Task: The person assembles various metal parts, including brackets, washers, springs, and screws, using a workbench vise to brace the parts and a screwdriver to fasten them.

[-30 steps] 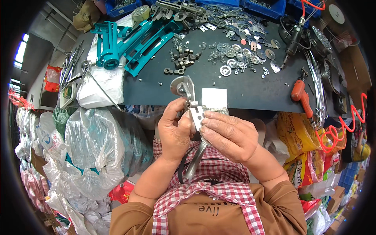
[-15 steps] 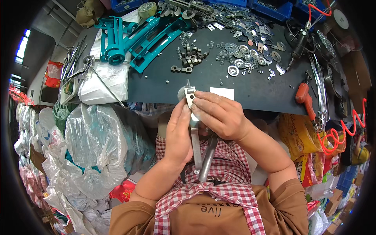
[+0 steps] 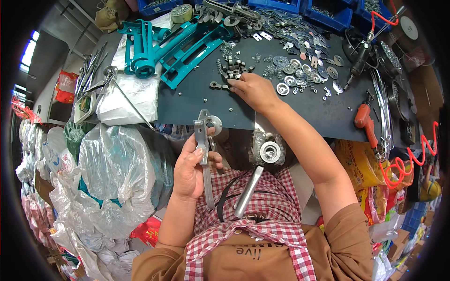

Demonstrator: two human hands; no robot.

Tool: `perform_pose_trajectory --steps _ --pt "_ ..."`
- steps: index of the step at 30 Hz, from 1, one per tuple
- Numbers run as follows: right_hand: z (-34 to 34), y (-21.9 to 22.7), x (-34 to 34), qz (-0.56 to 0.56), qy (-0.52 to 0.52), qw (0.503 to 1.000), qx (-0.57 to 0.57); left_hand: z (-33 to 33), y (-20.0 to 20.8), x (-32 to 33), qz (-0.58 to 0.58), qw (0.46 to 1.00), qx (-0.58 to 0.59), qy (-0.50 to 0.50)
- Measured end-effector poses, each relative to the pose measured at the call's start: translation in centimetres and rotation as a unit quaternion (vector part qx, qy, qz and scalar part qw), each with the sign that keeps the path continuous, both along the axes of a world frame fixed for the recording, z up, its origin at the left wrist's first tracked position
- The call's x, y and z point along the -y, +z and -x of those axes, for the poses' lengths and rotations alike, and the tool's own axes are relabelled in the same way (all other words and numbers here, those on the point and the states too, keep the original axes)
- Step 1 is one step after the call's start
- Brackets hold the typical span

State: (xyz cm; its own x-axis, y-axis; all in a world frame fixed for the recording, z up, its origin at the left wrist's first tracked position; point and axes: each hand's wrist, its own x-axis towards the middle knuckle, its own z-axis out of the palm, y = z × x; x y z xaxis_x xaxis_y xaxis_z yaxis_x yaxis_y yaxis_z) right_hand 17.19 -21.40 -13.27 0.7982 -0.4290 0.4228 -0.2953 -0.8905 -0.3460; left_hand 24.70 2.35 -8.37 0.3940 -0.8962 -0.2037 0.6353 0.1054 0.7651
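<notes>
My left hand [image 3: 188, 171] is closed round a long grey metal lever [image 3: 201, 140], held upright below the bench edge. A round disc [image 3: 214, 124] sits at the lever's upper end. My right hand [image 3: 257, 92] reaches over the bench, thumb and fingers pinched at the near edge of a heap of small dark metal links [image 3: 232, 65]. The fingertips meet a small metal link [image 3: 225, 86] there. Standing in front of my apron is a metal fixture with a round cup [image 3: 270, 152] and a bar [image 3: 248, 192] pointing back toward me.
Teal metal frames [image 3: 187, 51] lie at the back left. Washers and cups [image 3: 290, 79], springs and flat plates spread to the right of the links. An orange power driver [image 3: 363, 117] and a black air tool [image 3: 360, 58] are at the right; blue bins [image 3: 328, 18] line the back.
My right hand has left the lever and moved forward to the heap of links. My left hand has drawn the lever down and left, turning it. The round-cup fixture now shows.
</notes>
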Motion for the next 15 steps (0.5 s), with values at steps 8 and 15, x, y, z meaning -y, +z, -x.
perform_pose_trajectory --steps 8,15 --pt "-0.8 0.6 0.0 -0.017 0.019 0.999 -0.041 -1.0 -0.7 -0.2 0.072 0.986 -0.149 -0.022" --pt "3.6 6.5 -6.7 -0.238 0.146 0.959 0.044 0.3 1.0 0.4 0.080 0.997 0.001 -0.016"
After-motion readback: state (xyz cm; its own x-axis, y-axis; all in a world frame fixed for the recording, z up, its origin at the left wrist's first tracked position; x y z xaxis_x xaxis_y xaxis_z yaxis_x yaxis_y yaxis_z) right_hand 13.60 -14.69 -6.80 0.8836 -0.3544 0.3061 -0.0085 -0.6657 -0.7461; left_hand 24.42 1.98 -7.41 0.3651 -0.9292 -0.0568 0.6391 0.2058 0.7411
